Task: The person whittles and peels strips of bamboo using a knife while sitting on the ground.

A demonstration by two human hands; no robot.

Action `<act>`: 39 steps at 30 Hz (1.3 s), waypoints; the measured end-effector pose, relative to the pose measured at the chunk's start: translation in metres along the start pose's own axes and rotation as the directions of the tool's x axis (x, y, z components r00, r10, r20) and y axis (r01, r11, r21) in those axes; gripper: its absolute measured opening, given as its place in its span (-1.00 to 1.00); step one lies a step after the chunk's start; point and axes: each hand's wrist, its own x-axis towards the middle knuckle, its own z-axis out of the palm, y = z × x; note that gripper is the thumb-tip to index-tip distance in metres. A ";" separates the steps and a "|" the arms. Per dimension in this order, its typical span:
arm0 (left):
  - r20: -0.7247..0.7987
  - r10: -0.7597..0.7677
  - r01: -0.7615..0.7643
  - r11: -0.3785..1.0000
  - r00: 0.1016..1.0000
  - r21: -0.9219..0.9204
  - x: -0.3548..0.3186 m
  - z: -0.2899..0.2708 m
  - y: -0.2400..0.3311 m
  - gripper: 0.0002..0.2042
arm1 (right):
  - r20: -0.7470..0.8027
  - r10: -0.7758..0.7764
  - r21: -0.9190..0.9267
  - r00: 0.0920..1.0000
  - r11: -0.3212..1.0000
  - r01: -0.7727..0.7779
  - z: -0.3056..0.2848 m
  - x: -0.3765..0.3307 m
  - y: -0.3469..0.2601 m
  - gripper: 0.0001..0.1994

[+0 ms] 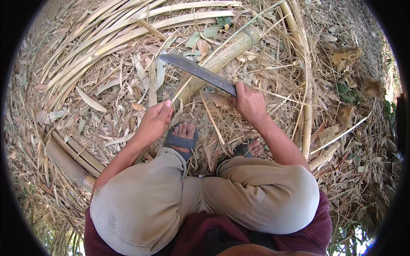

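Observation:
In my right hand (pixel 250 102) is the handle of a machete (pixel 192 69), its dark, broad blade pointing up and to the left. Between the thumb and fingers of my left hand (pixel 159 118) I pinch the near end of a thin bamboo strip (pixel 183 88). The strip runs away to the upper right and crosses the blade; which lies on top I cannot tell. Beneath both lies a thick bamboo pole (pixel 228 52), slanting from near my left foot to the upper right. My fingers hide most of the machete's handle.
Long split bamboo strips (pixel 128 32) curve across the ground at the upper left. Thin bamboo stalks (pixel 306 94) lie along the right, near cut stumps (pixel 345 55). More bamboo poles (pixel 70 160) lie at the lower left. Dry leaves surround my sandalled feet (pixel 183 138).

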 end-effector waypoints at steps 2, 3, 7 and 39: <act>0.000 -0.017 0.017 1.000 1.000 0.000 -0.002 0.001 0.004 -0.63 | 0.023 0.004 -0.037 1.000 0.999 -0.003 -0.004 0.000 -0.003 -0.77; 0.001 -0.026 0.026 1.000 1.000 -0.001 -0.003 0.001 0.005 -0.63 | 0.107 0.035 -0.022 0.994 0.999 -0.033 -0.008 0.000 -0.009 -0.79; 0.036 0.003 -0.004 1.000 0.999 0.014 0.000 -0.004 -0.005 -0.57 | 0.089 -0.139 0.018 0.986 0.990 0.138 -0.002 -0.009 -0.032 -0.86; 0.094 -0.190 0.202 0.971 0.977 -0.129 -0.016 -0.014 -0.028 -0.59 | 0.239 0.514 -0.164 0.824 0.857 -0.488 -0.041 0.060 0.084 -0.70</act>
